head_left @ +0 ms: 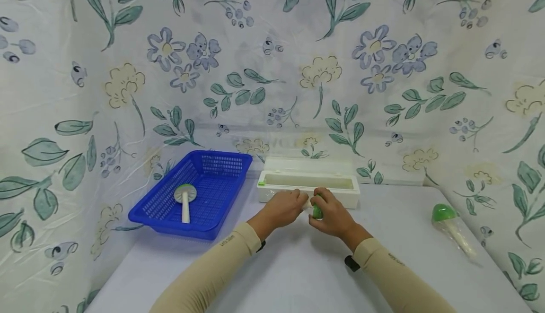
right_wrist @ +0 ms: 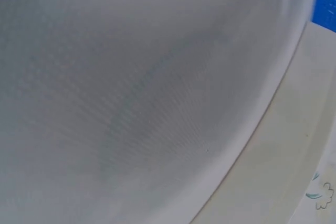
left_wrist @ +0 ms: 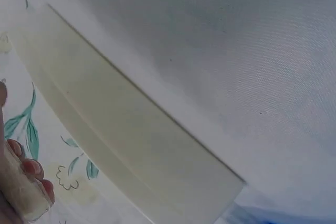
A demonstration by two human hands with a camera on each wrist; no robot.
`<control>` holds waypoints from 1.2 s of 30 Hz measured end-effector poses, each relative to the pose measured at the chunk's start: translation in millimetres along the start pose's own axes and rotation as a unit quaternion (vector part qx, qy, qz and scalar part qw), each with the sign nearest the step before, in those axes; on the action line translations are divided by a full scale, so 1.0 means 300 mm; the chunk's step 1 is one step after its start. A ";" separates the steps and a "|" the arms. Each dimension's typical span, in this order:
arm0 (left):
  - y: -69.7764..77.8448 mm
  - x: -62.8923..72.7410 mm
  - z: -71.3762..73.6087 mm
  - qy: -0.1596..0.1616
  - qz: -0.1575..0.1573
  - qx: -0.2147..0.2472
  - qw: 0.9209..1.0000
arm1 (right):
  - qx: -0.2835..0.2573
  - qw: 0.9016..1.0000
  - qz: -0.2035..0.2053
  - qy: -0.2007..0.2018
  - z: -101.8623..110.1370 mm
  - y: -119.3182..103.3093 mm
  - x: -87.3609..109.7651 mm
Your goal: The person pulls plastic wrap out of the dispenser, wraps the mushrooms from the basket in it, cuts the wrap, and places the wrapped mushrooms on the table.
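Both hands hold one mushroom-shaped item with a green cap (head_left: 317, 210) and a pale stem, in front of the white box (head_left: 308, 197). My left hand (head_left: 284, 207) grips the stem, and the left wrist view shows its fingers curled round the cream stem (left_wrist: 23, 195) in clear plastic. Around the green cap are the curled fingers of my right hand (head_left: 334, 213). The box lid (head_left: 306, 164) stands raised behind its open top. Neither the right hand nor the item shows in the right wrist view.
A blue basket (head_left: 221, 216) stands at the left, with an unwrapped mushroom-shaped item (head_left: 185, 204) in it, its ribbed underside showing. Another green-capped item (head_left: 444, 213), plastic-wrapped, lies at the right of the white table (head_left: 396, 237). A floral sheet (head_left: 272, 81) hangs behind.
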State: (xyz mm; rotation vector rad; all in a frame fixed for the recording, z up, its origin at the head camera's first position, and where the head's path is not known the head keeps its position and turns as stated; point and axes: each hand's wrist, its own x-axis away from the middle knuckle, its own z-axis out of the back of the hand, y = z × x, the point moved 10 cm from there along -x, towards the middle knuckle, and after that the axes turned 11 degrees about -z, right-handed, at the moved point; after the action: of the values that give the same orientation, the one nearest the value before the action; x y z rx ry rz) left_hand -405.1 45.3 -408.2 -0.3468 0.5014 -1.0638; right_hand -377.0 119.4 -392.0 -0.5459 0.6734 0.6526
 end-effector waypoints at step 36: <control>-0.018 0.041 0.116 0.147 0.082 -0.123 0.978 | -0.052 0.998 -0.027 0.011 0.016 0.018 -0.010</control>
State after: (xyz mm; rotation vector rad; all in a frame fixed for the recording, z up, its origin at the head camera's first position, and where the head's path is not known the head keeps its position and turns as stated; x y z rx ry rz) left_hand -385.2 33.0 -379.0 -0.3599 0.9168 -0.8967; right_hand -380.9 125.0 -388.0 -0.6666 0.6457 0.6340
